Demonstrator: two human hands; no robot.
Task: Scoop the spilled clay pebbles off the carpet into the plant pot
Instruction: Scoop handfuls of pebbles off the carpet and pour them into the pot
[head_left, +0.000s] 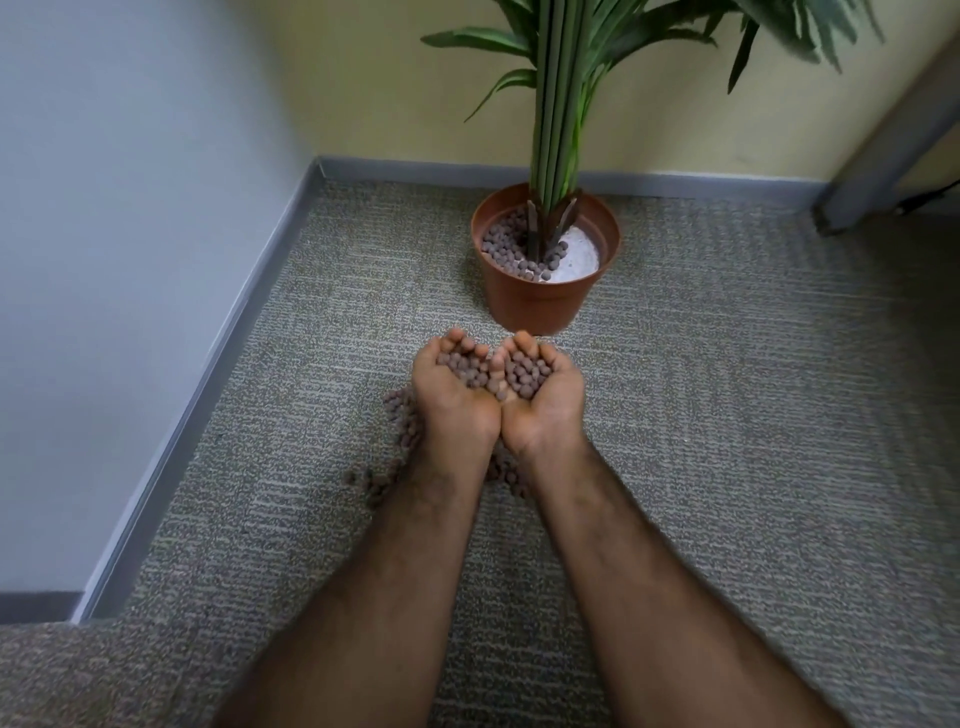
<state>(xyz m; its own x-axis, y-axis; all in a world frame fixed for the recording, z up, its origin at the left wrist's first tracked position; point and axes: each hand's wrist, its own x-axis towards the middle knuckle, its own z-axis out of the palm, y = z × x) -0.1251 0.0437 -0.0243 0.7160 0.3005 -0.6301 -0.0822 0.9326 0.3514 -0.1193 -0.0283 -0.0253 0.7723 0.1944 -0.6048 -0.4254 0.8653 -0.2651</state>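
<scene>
Partly hidden spilled pebbles (402, 415), forearms (415, 545) covering them

Rough looped carpet (727, 389), smooth plastic pot (540, 306)

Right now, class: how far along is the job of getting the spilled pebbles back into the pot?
Done: some pebbles already lie in the plant pot, mostly on its left side, with white filler bare on the right. In hand: the left hand and right hand, cupped together, hold a heap short of the pot. Left: loose pebbles remain on the carpet beneath the wrists.
</scene>
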